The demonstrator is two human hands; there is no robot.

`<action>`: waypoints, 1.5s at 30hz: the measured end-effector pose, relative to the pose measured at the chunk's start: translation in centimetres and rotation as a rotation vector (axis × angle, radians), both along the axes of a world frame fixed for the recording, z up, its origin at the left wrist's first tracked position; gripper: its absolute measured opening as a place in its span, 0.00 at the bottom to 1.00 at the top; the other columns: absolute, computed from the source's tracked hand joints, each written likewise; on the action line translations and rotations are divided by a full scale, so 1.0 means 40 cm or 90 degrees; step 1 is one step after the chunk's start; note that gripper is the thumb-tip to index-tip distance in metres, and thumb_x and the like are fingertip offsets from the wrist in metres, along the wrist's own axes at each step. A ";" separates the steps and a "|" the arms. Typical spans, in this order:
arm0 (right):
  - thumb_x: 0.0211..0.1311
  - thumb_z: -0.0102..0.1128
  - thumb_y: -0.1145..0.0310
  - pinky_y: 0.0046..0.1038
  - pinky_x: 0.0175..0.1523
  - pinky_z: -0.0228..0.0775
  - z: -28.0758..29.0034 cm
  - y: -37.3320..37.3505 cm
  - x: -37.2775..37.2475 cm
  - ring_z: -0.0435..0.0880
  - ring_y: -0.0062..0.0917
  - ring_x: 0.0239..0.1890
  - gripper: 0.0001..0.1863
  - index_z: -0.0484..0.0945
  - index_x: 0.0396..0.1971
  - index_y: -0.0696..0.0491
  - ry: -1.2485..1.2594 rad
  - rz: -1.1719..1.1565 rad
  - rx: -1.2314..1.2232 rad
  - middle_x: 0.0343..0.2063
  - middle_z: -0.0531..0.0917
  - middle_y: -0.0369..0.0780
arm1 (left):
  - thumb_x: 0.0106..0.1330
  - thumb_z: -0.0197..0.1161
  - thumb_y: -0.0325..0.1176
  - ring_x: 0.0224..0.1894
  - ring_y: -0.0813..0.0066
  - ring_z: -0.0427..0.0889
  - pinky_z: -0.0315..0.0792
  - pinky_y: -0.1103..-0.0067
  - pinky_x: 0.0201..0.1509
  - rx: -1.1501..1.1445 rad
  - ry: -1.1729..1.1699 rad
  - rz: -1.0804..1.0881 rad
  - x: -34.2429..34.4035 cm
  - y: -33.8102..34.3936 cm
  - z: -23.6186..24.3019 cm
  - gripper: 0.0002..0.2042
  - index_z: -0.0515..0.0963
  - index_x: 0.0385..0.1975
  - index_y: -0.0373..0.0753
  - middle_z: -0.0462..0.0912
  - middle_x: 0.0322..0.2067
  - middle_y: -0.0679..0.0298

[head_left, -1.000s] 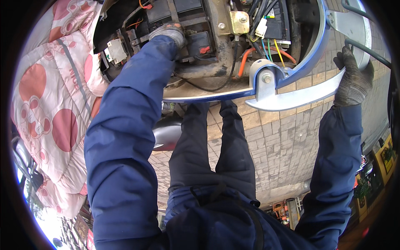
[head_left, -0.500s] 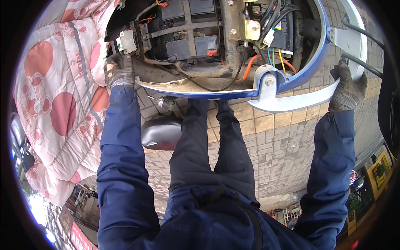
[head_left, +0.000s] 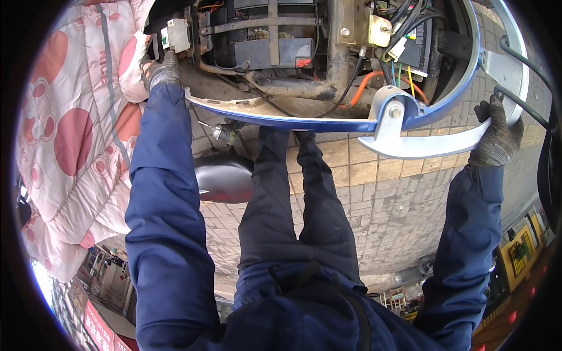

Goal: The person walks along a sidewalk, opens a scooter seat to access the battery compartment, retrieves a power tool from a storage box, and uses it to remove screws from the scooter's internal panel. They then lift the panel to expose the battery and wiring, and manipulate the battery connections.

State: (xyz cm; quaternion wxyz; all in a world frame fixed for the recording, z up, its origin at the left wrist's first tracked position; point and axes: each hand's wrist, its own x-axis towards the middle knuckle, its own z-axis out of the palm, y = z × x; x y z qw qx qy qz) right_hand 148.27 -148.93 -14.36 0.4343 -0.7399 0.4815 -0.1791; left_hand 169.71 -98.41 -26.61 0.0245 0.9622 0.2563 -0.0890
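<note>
An electric scooter's blue body (head_left: 328, 124) lies uncovered in front of me, with dark battery blocks (head_left: 278, 52) strapped inside the frame. My right hand (head_left: 497, 137), in a dark knitted glove, is closed round the silver grab rail (head_left: 427, 146) at the scooter's rear. At the body's left end is my left hand (head_left: 163, 71), also gloved, just below a small white box (head_left: 176, 35). Its fingers look curled at the edge, but what they hold is hidden. Coloured wires (head_left: 404, 79) and an orange cable (head_left: 366, 82) run beside the rear frame.
A pink and white padded quilt (head_left: 76, 134) hangs over the scooter's front at left. Below the body, a black rounded scooter part (head_left: 225, 175) shows beside my legs (head_left: 269, 216). Grey and tan paving (head_left: 386, 205) lies underfoot. Black bars (head_left: 521, 105) stand at right.
The scooter and both hands have shifted a little in the picture. My left hand sits higher and my right slightly lower and farther right, still on the rail.
</note>
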 end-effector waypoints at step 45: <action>0.44 0.69 0.67 0.19 0.30 0.68 0.012 -0.098 0.067 0.75 0.20 0.26 0.27 0.66 0.44 0.59 0.060 0.075 0.018 0.29 0.76 0.40 | 0.51 0.59 0.28 0.45 0.65 0.74 0.67 0.76 0.52 -0.196 -0.313 -0.190 -0.051 -0.096 0.071 0.24 0.62 0.49 0.33 0.73 0.41 0.53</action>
